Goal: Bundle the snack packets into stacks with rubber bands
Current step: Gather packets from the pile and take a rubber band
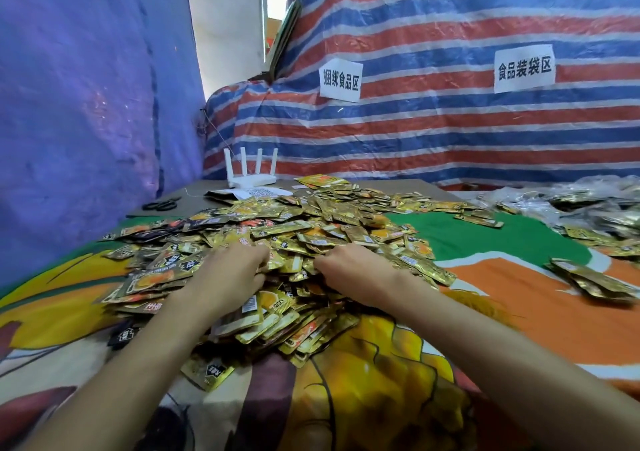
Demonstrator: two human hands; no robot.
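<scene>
A big heap of small gold and orange snack packets (304, 228) covers the middle of the table, with some black ones at its left edge. My left hand (232, 272) lies on the heap, its fingers curled down into the packets. My right hand (349, 265) lies beside it, fingers also dug into the pile. Whether either hand grips a packet is hidden by the hands themselves. A small group of gold packets (592, 279) sits apart at the right. No rubber bands are visible.
A colourful printed cloth (502, 242) covers the table. At the back stand a white router (251, 173), black scissors (162, 204) and a paper sheet (256, 192). Clear bags of packets (588, 201) pile at the far right. Striped tarpaulin (450, 121) walls the back.
</scene>
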